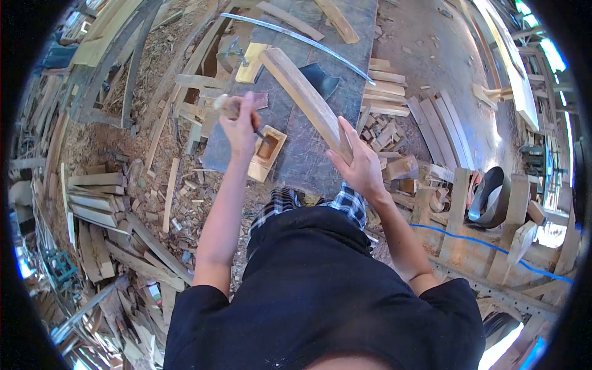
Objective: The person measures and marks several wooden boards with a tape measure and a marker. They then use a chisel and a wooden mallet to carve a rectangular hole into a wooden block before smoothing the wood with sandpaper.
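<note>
- Left hand point(239, 126): closed around the wooden handle of a chisel point(246, 117), whose thin blade slants down toward the block point(266, 153).
- Right hand point(361, 165): gripping the near end of a long plank point(306, 98), which is raised at a slant, its far end up and away from the person.
- Block: a small pale piece with a rectangular hollow cut in its top, lying on the dark table point(308, 154) just beside the chisel tip; whether the tip touches the wood cannot be told.
- Handling, judged: the plank looks stiff, solid and moderately heavy for one hand; held at one end it would swing with force, so the grip belongs low, where it now is. The block looks light and loose, likely to shift when struck unless braced. The chisel is slim, best held near the handle's top as shown, fingers away from the edge.
- Table: a dark, flat sheet, also carrying a yellow offcut point(251, 61) and a curved metal strip point(302, 40) at the far side.
- Edges and room: the block sits near the table's near-left edge. Open surface lies to its right. Beyond the edges, the floor is crowded with offcuts point(388, 132) and shavings point(185, 203); boards point(444, 129) lie to the right.
</note>
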Motion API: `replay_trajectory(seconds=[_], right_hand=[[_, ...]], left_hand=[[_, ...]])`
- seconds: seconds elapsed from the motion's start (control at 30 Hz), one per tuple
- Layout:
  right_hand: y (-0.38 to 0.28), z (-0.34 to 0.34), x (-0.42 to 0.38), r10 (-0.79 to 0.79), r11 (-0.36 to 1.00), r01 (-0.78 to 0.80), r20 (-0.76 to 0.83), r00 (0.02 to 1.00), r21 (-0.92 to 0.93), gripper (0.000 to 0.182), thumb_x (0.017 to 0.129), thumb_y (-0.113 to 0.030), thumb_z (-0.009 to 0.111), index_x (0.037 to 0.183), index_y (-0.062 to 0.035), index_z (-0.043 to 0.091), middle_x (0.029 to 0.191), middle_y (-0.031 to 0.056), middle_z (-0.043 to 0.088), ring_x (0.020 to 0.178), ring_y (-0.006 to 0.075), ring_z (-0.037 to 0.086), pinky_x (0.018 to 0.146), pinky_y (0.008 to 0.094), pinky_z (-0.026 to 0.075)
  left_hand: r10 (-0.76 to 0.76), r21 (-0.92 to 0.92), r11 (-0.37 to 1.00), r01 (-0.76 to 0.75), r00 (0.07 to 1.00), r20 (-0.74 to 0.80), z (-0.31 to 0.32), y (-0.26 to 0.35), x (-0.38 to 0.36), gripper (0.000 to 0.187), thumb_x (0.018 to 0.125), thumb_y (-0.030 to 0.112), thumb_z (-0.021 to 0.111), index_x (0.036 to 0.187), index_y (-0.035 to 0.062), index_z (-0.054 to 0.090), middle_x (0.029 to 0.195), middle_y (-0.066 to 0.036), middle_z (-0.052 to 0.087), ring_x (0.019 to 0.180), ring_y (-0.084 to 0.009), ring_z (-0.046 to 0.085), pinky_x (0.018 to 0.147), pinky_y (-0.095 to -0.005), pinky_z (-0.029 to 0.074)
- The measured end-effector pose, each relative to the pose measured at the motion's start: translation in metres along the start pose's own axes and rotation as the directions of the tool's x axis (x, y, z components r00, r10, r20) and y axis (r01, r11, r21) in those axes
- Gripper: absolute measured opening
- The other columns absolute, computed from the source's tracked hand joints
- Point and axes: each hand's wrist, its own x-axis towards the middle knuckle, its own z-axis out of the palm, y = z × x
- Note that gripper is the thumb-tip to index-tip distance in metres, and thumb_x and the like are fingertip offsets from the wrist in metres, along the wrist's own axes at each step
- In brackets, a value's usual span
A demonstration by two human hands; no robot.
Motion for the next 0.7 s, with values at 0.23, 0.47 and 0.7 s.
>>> replay_trajectory(seconds=[0.23, 0.47, 0.7], right_hand=[[-0.003, 0.002, -0.002, -0.036, 0.999, 0.037, -0.065, 0.997, 0.005, 0.074, 0.084, -0.032, 0.071, 0.146, -0.0147, 0.036, 0.118, 0.0210, 0.063, 0.102, 0.0378, 0.064, 0.084, 0.0414, 0.052], [-0.012, -0.013, 0.002, -0.057, 0.998, 0.059, -0.068, 0.996, 0.031, 0.073, 0.083, -0.030, 0.072, 0.145, -0.0105, 0.038, 0.123, 0.0227, 0.061, 0.105, 0.0376, 0.064, 0.087, 0.0412, 0.052], [-0.023, -0.012, 0.007, -0.242, 0.966, 0.252, -0.146, 0.959, 0.061, 0.071, 0.084, -0.036, 0.067, 0.140, -0.0016, 0.042, 0.127, 0.0260, 0.057, 0.111, 0.0393, 0.060, 0.093, 0.0428, 0.050]], left_hand=[[0.002, 0.099, 0.995, -0.003, 1.000, 0.013, 0.022, -0.013, -0.018, 0.021, 0.087, 0.020, 0.073, 0.090, 0.0056, 0.058, 0.073, 0.003, 0.055, 0.054, -0.0059, 0.049, 0.048, -0.0211, 0.041], [0.174, 0.284, 0.942, -0.180, 0.984, 0.046, 0.022, -0.023, -0.030, 0.028, 0.086, 0.022, 0.074, 0.098, 0.0029, 0.058, 0.077, -0.001, 0.060, 0.068, -0.0108, 0.057, 0.062, -0.0267, 0.049], [-0.151, 0.448, 0.893, -0.049, 0.904, 0.400, 0.017, -0.035, -0.053, 0.033, 0.078, 0.004, 0.068, 0.110, 0.0001, 0.062, 0.103, -0.009, 0.062, 0.093, -0.0178, 0.062, 0.080, -0.0316, 0.050]])
